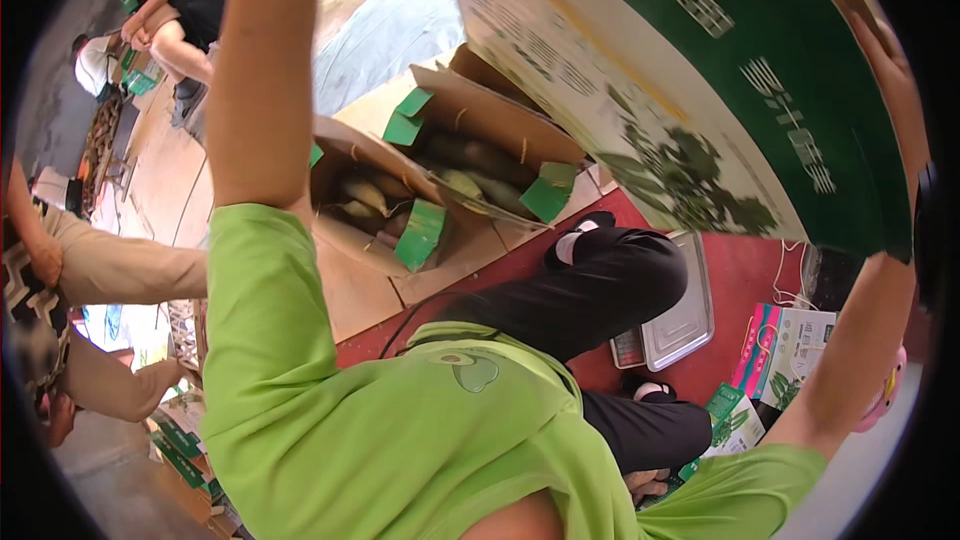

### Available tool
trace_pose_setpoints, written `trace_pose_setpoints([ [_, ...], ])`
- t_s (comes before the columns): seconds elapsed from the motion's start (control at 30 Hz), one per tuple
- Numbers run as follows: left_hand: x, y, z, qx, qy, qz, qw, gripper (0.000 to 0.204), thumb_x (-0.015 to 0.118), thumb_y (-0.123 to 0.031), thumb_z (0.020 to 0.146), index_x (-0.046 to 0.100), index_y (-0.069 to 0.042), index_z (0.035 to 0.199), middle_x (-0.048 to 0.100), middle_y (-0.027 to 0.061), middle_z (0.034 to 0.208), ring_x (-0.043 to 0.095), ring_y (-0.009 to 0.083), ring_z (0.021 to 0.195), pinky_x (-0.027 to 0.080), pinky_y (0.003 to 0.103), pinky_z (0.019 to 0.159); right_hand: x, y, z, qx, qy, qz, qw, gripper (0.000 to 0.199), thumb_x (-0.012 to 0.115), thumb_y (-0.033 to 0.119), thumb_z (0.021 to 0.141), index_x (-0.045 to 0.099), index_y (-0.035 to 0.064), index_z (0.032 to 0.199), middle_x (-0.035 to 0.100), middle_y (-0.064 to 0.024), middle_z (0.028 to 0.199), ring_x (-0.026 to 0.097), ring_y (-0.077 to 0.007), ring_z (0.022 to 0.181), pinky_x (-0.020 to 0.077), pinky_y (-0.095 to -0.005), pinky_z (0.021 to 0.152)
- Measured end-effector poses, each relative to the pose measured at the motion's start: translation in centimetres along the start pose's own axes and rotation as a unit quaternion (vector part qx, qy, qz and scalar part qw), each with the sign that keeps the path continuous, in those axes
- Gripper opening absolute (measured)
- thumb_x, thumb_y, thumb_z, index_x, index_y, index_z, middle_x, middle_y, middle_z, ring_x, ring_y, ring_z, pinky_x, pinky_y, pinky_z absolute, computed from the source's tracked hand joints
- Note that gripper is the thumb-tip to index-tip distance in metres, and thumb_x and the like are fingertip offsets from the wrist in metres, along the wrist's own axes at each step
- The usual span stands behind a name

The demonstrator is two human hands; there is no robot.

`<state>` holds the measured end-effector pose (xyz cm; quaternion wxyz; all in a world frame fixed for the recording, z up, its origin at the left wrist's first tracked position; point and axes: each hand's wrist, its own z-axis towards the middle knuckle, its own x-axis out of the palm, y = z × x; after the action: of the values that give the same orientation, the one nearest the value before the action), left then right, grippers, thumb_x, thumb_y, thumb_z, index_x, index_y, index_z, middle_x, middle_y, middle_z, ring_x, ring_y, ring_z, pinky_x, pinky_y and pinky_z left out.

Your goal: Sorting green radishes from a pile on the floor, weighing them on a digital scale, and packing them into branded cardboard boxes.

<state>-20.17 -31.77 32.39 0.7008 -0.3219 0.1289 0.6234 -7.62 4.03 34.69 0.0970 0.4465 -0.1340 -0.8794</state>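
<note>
A large cardboard box, green and white with a printed picture of leafy plants, is raised at the upper right. My right forearm runs up behind it, and part of my right hand shows along its far right edge, gripping it. My left arm stretches up past the upper edge of the view, its hand out of sight. Below the raised box stand two open cardboard cartons with green flaps, the left carton and the right carton. Long yellowish and green produce lies inside them.
A metal platform scale rests on the red floor beyond my legs. Printed boxes and a cable stand at the right. At the left are a seated person and another person's bent legs, close to my left side.
</note>
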Motion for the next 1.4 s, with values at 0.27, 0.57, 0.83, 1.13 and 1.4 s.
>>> trace_pose_setpoints([
  [0.27,-10.6,-1.9,-9.4,-0.041,-0.003,0.181,0.983,0.004,0.065,-0.001,0.08,0.064,0.002,0.082,0.058,0.0016,0.076,0.054,0.0103,0.072,0.042,0.021,0.065,11.6,12.8,0.2,-0.105,-0.051,0.2,0.973,0.02,0.062,0.014,0.081,0.068,-0.0052,0.083,0.065,-0.0058,0.067,0.057,-0.0093,0.056,0.0445,-0.0225,0.054],
  [0.57,-17.5,-9.1,-18.0,-0.218,-0.014,0.222,0.95,0.012,0.062,0.006,0.075,0.057,0.007,0.086,0.056,0.0077,0.09,0.052,0.0151,0.086,0.041,0.022,0.078,15.9,21.9,-1.1,-0.045,0.128,0.3,0.944,0.022,0.061,0.012,0.079,0.068,-0.0069,0.086,0.066,-0.0101,0.069,0.06,-0.0154,0.06,0.0475,-0.0283,0.057],
  [0.83,-21.5,-15.6,-24.5,-0.19,-0.019,0.329,0.925,0.009,0.06,0.007,0.073,0.058,0.004,0.082,0.057,0.0083,0.084,0.055,0.0198,0.085,0.04,0.035,0.092,15.1,28.0,-4.5,-0.143,0.232,0.245,0.931,0.022,0.061,0.015,0.078,0.068,-0.0027,0.088,0.066,-0.0187,0.077,0.066,-0.0257,0.074,0.0506,-0.0348,0.067],
  [1.13,-19.3,-20.3,-28.9,-0.228,-0.017,0.353,0.907,0.013,0.061,0.009,0.068,0.058,0.0,0.077,0.054,0.0049,0.075,0.053,0.0181,0.078,0.037,0.042,0.095,14.6,31.1,-9.3,-0.158,0.287,0.227,0.917,0.021,0.061,0.019,0.078,0.069,0.0007,0.084,0.065,-0.0186,0.08,0.065,-0.0318,0.08,0.0509,-0.04,0.072],
  [1.4,-21.1,-20.8,-31.7,-0.323,-0.091,0.382,0.861,0.01,0.057,0.007,0.078,0.061,0.001,0.084,0.06,0.008,0.086,0.056,0.0205,0.087,0.043,0.033,0.09,16.2,32.0,-8.9,-0.196,0.183,0.166,0.949,0.026,0.057,0.028,0.07,0.072,0.0091,0.082,0.068,-0.0128,0.085,0.067,-0.0293,0.077,0.0538,-0.0389,0.065],
])
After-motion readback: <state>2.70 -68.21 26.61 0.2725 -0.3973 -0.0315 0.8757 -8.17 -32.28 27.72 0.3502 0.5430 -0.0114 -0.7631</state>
